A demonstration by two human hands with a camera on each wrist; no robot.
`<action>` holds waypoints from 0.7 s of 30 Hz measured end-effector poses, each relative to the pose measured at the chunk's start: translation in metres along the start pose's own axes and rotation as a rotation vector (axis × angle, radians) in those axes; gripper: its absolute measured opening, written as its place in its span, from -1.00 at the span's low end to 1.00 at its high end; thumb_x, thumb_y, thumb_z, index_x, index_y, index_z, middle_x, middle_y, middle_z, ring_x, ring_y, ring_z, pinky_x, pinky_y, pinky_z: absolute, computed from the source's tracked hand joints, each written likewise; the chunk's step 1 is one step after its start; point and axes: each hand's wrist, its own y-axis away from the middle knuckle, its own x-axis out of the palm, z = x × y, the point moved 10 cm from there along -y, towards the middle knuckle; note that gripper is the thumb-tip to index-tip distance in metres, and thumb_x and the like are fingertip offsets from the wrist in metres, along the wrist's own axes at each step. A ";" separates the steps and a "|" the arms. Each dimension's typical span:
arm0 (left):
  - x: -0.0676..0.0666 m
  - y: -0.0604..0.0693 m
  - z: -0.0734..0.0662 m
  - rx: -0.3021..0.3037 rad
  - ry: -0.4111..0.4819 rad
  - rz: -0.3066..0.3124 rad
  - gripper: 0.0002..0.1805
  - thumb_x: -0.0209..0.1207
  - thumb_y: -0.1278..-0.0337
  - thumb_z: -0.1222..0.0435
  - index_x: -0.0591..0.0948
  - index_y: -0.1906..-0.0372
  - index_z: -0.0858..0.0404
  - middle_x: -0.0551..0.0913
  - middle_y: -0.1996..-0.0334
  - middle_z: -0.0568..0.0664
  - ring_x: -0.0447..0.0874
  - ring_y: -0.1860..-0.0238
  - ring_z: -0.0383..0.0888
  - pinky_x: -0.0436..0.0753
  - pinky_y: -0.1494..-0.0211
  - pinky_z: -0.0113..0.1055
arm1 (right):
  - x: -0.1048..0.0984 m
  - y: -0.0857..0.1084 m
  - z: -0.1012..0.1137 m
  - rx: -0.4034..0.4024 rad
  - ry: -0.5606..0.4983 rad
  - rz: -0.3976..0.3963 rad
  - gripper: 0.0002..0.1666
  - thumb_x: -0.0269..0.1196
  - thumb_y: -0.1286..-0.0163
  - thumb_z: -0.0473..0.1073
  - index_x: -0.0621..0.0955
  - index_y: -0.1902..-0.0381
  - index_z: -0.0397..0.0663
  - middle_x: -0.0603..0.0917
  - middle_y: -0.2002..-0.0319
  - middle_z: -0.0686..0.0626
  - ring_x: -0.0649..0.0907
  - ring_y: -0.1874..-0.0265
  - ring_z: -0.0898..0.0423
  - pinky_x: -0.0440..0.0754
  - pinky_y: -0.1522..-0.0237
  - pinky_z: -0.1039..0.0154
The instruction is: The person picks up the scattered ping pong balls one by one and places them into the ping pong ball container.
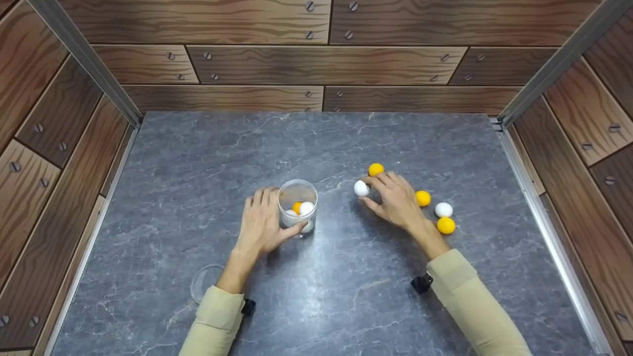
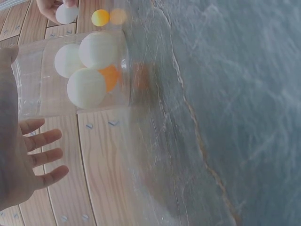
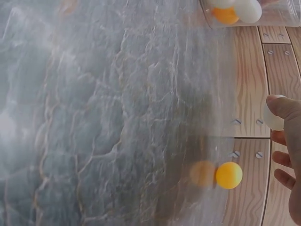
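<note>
A clear plastic jar (image 1: pixel 298 190) stands upright on the table, holding several white and orange ping-pong balls (image 2: pixel 87 88). My left hand (image 1: pixel 261 220) rests at its left side, with the thumb across the jar's near side. In the left wrist view its fingers (image 2: pixel 44 140) are spread and fairly straight beside the jar wall. My right hand (image 1: pixel 393 200) pinches a white ping-pong ball (image 1: pixel 361 188) between thumb and fingers, raised above the tabletop in the right wrist view. Just beyond that hand lies a yellow-orange ball (image 1: pixel 376 169).
To the right of my right hand lie another orange ball (image 1: pixel 423 198), a white ball (image 1: pixel 443 209) and a third orange ball (image 1: pixel 446 225). A clear round lid (image 1: pixel 202 284) lies beside my left forearm. Wood-patterned walls (image 1: pixel 316 64) border the grey marbled table (image 1: pixel 346 306).
</note>
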 end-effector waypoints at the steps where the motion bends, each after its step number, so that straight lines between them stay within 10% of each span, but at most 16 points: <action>1: 0.000 0.000 0.000 -0.001 0.000 0.002 0.12 0.17 0.01 -0.51 0.47 -0.34 0.37 0.62 -0.22 0.20 0.58 -0.24 0.17 0.56 -0.11 0.05 | 0.000 -0.001 0.001 -0.002 0.000 0.001 -0.46 0.49 -0.33 0.09 0.69 -0.19 0.02 0.76 -0.02 -0.08 0.67 0.13 -0.09 0.62 0.11 -0.02; 21: 0.002 -0.001 0.000 0.000 -0.007 0.018 0.13 0.14 0.01 -0.52 0.46 -0.35 0.36 0.62 -0.21 0.20 0.57 -0.25 0.17 0.57 -0.16 0.06 | -0.014 -0.024 0.032 -0.064 -0.022 -0.032 -0.45 0.48 -0.34 0.08 0.70 -0.21 0.02 0.77 0.04 -0.04 0.69 0.02 -0.07 0.67 -0.05 -0.01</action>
